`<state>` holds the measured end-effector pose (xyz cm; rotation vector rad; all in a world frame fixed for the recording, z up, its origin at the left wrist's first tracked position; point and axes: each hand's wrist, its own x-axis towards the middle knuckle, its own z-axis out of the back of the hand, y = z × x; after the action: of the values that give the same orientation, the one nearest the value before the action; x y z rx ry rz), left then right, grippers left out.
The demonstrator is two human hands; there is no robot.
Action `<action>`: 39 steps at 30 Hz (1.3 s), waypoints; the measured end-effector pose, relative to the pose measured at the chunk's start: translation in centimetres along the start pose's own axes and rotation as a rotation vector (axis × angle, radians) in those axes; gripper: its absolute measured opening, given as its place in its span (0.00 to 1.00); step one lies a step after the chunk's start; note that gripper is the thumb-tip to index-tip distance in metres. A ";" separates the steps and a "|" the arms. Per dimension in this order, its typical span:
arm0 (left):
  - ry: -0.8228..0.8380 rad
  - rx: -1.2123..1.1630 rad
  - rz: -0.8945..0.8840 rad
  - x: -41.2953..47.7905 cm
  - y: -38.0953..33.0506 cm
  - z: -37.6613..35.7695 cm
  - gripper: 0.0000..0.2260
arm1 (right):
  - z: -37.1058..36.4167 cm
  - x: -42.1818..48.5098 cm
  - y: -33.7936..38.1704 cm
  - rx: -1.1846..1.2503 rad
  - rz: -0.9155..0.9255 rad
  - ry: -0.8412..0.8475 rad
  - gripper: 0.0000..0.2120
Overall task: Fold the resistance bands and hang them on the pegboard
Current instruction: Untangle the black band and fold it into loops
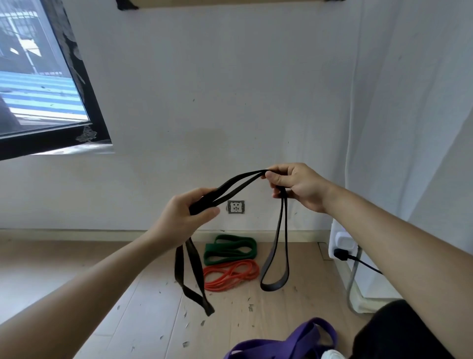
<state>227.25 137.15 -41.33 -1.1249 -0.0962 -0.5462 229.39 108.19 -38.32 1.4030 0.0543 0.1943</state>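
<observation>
A black resistance band stretches between both hands in front of the white wall. My left hand grips it low at the left, and a loop hangs down from that fist. My right hand pinches it higher at the right, where a second loop dangles toward the floor. On the wooden floor by the wall lie a folded green band and a coiled orange band. A purple band lies at the bottom edge. A wooden board edge, possibly the pegboard, shows at the top.
A wall socket sits low on the wall behind the band. A window fills the upper left. At the right stand a white appliance with a black plug and cable, and a white curtain.
</observation>
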 end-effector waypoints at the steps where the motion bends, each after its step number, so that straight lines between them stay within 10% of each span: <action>1: -0.002 0.002 0.002 0.1 0.2 0.1 0.13 | 0.1 0.0 -0.1 -0.003 -0.006 0.010 0.13; 14: 0.032 -0.302 0.101 0.3 -0.6 -0.7 0.12 | -2.9 -1.1 -2.3 -0.468 -0.247 0.670 0.13; 32: 0.280 -0.214 0.159 -0.2 -0.9 -0.3 0.09 | -6.5 -1.9 2.9 -0.419 0.152 0.344 0.07; 39: 0.500 -0.112 0.225 -0.9 0.3 -0.3 0.09 | -4.8 -1.8 3.7 -0.045 0.213 0.192 0.08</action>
<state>226.54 137.33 -42.05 -1.0607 0.4934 -0.6199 226.54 113.09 -35.63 1.3410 0.0583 0.5041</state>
